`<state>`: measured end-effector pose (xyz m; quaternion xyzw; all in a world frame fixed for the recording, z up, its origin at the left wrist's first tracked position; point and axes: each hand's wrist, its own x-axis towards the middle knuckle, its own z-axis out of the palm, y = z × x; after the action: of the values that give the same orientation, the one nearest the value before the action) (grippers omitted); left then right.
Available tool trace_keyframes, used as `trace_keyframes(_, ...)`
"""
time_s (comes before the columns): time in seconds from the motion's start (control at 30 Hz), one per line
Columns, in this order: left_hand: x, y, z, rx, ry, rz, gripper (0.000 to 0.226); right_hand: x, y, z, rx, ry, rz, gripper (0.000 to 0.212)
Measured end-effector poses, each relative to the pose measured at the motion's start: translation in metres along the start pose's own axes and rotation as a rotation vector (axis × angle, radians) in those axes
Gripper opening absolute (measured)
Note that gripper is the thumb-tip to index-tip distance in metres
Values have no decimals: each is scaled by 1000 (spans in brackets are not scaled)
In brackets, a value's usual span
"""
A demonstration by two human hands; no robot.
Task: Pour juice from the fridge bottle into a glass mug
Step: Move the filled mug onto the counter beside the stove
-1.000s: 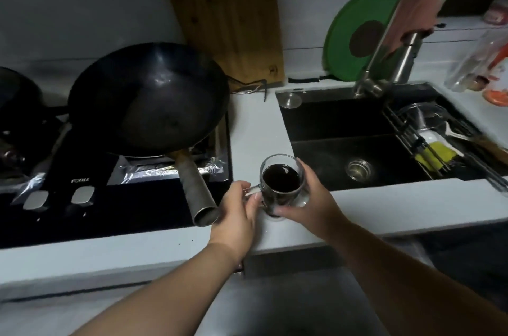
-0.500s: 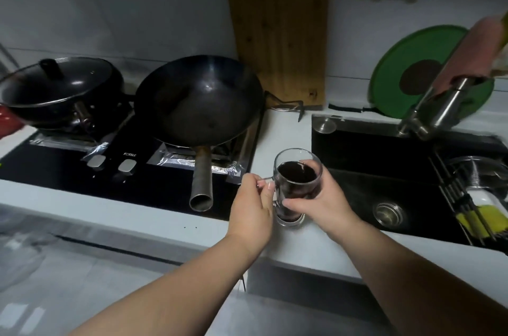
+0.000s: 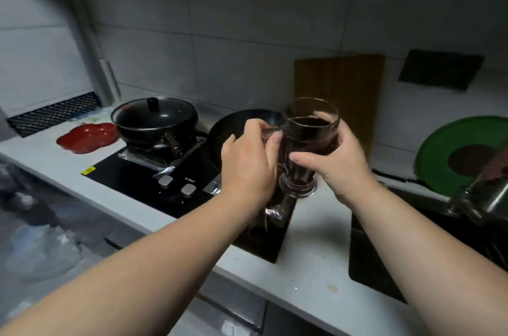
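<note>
Lifted: glass mug (image 3: 308, 143) (dark juice) | both hands | hob (image 3: 189, 179) label blurred

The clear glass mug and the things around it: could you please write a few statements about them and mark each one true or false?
1. The clear glass mug holds dark liquid. True.
2. Only one hand touches the mug. False: the left hand is at its handle side and the right hand wraps its body.
3. The mug stands on the white countertop. False: it is held up in the air above the counter.
4. The black lidded pot sits on the black stove. True.
5. The red dish lies in the sink. False: it lies on the counter left of the stove.
</note>
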<state>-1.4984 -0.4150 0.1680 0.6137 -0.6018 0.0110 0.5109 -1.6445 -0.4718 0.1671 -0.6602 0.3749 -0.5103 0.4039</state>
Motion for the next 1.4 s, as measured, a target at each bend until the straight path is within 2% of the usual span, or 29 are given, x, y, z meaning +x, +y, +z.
trace_keyframes(0.13, 26, -33, -49, 119, 1, 38, 26, 19, -17, 58, 21, -24, -41, 85)
trace_keyframes(0.27, 42, -99, -106, 231, -22, 1, 28, 30, -22, 143, 39, -81, -42, 69)
trace_keyframes(0.43, 56, -182, -175, 215, -59, -47, 23, 40, -19, 254, 63, -114, -10, 64)
trace_keyframes(0.57, 70, -251, -230, 176, -80, -82, 18, 49, -17, 347, 97, -116, 15, 68)
trace_keyframes(0.7, 85, -324, -275, 123, -98, -184, 13, 59, -12, 434, 147, -138, 51, 65)
trace_keyframes(0.87, 98, -395, -305, 45, -78, -308, 12, 77, 3, 513, 156, -180, 112, 74)
trace_keyframes(0.97, 103, -430, -314, 20, -50, -378, 8, 91, 15, 551, 130, -221, 144, 71)
trace_keyframes(1.1, 119, -482, -323, 52, -42, -421, 6, 116, 34, 601, 124, -271, 161, 64)
trace_keyframes(1.27, 160, -558, -331, 89, -4, -486, 7, 165, 64, 674, 141, -308, 181, 74)
trace_keyframes(1.4, 191, -608, -333, 69, 13, -561, 7, 202, 79, 717, 112, -353, 207, 73)
